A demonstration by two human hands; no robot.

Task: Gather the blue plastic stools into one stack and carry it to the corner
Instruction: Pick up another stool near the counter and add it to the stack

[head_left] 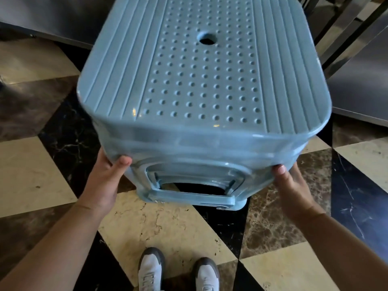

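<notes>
A stack of blue plastic stools (201,80) fills the middle of the head view, held off the floor and tilted away from me. Its top seat has a dotted centre, ribbed sides and a round hole. Layered rims show at the near side, so several stools are nested. My left hand (105,181) grips the stack's lower left edge, thumb on the near face. My right hand (291,185) grips the lower right edge the same way. The fingers of both hands are hidden behind the stools.
The floor (172,225) is cream, brown and black marble tile. Steel cabinets stand at the back left (48,19) and at the right (361,80). Metal legs (344,24) rise at the upper right. My white shoes (178,271) are at the bottom.
</notes>
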